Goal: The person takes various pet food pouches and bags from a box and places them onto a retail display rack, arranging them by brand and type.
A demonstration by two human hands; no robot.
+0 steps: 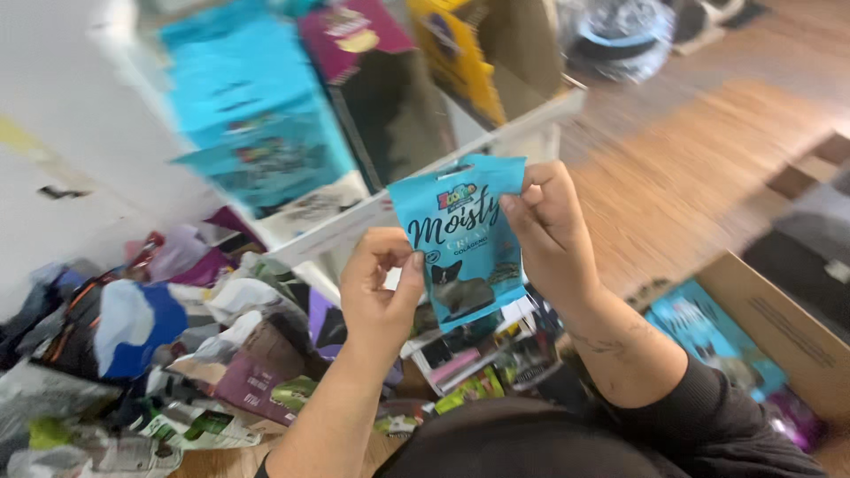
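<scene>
Turquoise treat pouch [465, 239], pinched between left hand [379, 292] and right hand [551, 232]; fingertip hold only, could slip onto clutter below.

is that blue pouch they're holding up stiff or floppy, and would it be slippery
The pouch is probably floppy: it hangs flat between the left hand and right hand, pinched only at its edges. It looks light, since fingertips alone carry it. Its glossy film may be a little slippery.
</scene>
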